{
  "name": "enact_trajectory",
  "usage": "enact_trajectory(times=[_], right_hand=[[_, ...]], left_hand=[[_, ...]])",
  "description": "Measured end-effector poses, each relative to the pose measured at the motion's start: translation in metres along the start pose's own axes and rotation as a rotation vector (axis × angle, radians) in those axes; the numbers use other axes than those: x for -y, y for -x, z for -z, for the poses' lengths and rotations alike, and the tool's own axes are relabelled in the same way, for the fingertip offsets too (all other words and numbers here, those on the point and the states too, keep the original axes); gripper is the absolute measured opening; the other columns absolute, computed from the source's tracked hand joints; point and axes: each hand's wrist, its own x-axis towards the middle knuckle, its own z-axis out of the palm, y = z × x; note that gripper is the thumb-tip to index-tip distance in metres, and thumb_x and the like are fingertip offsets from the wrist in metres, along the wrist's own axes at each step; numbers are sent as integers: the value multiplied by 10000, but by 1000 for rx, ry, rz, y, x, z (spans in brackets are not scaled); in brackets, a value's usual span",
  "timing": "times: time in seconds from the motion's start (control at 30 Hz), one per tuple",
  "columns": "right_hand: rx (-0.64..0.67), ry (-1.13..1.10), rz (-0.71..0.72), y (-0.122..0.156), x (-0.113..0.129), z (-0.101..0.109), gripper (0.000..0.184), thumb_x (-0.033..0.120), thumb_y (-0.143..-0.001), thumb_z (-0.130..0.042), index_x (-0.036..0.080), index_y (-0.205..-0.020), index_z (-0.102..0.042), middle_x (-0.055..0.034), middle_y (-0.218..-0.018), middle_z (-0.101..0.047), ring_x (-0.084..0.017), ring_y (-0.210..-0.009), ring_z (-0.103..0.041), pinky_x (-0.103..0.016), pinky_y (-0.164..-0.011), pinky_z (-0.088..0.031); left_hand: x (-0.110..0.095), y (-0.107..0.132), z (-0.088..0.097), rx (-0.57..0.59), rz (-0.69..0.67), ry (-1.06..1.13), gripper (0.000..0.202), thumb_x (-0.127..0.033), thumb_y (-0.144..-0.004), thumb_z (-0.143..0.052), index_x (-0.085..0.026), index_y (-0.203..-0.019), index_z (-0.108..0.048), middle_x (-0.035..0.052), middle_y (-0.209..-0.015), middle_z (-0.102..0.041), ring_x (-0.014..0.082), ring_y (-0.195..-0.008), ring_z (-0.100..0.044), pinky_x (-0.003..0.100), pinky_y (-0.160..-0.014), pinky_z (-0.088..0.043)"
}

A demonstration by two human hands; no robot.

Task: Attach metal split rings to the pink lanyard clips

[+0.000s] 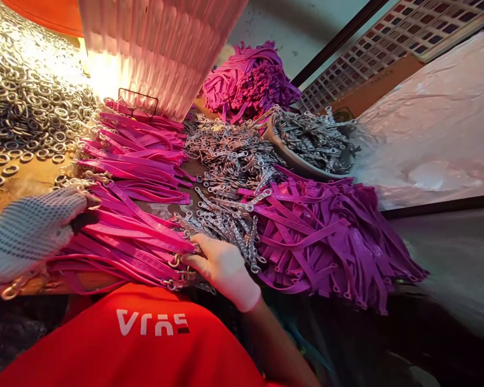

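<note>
Pink straps (pixel 137 236) feel light, floppy, slick; my left grip (pixel 32 231) pins the bundle, right grip (pixel 221 266) pinches the ring ends.

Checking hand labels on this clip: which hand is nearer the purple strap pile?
Right. The right hand rests just left of the purple strap pile; the left hand is at the far left, across the pink straps.

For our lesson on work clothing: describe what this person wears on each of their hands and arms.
The left hand wears a thick knitted glove, pale grey with a dotted weave. The right hand wears a thin, smooth white glove ending at the wrist, with no sleeve over the forearm.
</note>
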Motion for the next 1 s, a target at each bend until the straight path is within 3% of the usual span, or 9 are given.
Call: enact_trajectory(times=[0.1,0.17,0.23,0.37,0.47,0.57,0.67,0.8,1.0], right_hand=[[-4,53,-5,-26,-27,8,365,542,-995,-545,215,-1002,-707,-64,-915,-736,-220,-895,-645,-303,-767,-403],[-94,160,-165,-59,-47,3,301,436,-1016,-536,193,-1049,-711,-103,-991,-739,-248,-982,-636,-335,-844,-400],[-61,296,-344,-96,-63,-10,272,346,-995,-559,160,-1139,-695,-161,-1052,-730,-292,-1047,-626,-371,-871,-390],[2,323,-447,-146,-80,-41,280,166,-937,-536,44,-1146,-677,-280,-1097,-697,-348,-1051,-644,-415,-875,-385],[-13,262,-451,-153,-88,-48,295,107,-930,-471,27,-1107,-692,-290,-1074,-703,-343,-1026,-670,-416,-878,-411],[-48,176,-434,-142,-90,-38,305,127,-940,-448,92,-1106,-701,-209,-1098,-727,-289,-1051,-672,-368,-896,-449],[-196,-36,-331,-117,-72,-18,336,171,-986,-367,157,-1169,-648,-117,-1153,-720,-211,-1052,-663,-318,-900,-485],[-363,-495,37,-73,-8,-1,224,268,-1011,-462,241,-1166,-622,-27,-995,-730,-158,-851,-681,-283,-803,-519],[-219,-281,248,-48,67,-26,304,223,-932,-595,222,-1234,-627,-59,-1010,-750,-198,-908,-696,-294,-803,-534]], left_hand=[[-16,11,-14,9,96,134,255,-385,-805,-680,-256,-999,-781,23,-985,-748,221,-873,-655,314,-818,-513],[-35,11,-40,13,306,468,272,-440,-856,-692,-217,-989,-772,37,-814,-710,147,-645,-583,223,-544,-445],[-52,3,-66,122,573,975,429,-528,-884,-665,-173,-1116,-730,70,-855,-706,120,-576,-552,198,-436,-378],[-68,-13,-92,298,863,1630,571,-593,-895,-626,-98,-1176,-680,191,-1228,-688,284,-1044,-693,355,-777,-603],[-66,-13,-92,325,859,1777,617,-591,-935,-563,-44,-1205,-656,235,-1369,-620,372,-1308,-565,492,-1055,-511],[-60,-6,-91,335,880,1857,671,-583,-940,-561,-9,-1285,-603,265,-1400,-591,404,-1380,-493,568,-1165,-385],[-57,-2,-93,311,909,1917,705,-590,-935,-568,-52,-1390,-539,249,-1419,-583,411,-1381,-494,609,-1169,-351],[-61,-5,-102,227,872,1939,605,-570,-968,-523,-124,-1375,-560,204,-1339,-650,369,-1283,-592,577,-1083,-457],[-78,-10,-123,187,715,1847,515,-526,-1006,-470,-132,-1295,-632,124,-1130,-740,252,-1071,-699,383,-968,-555]])
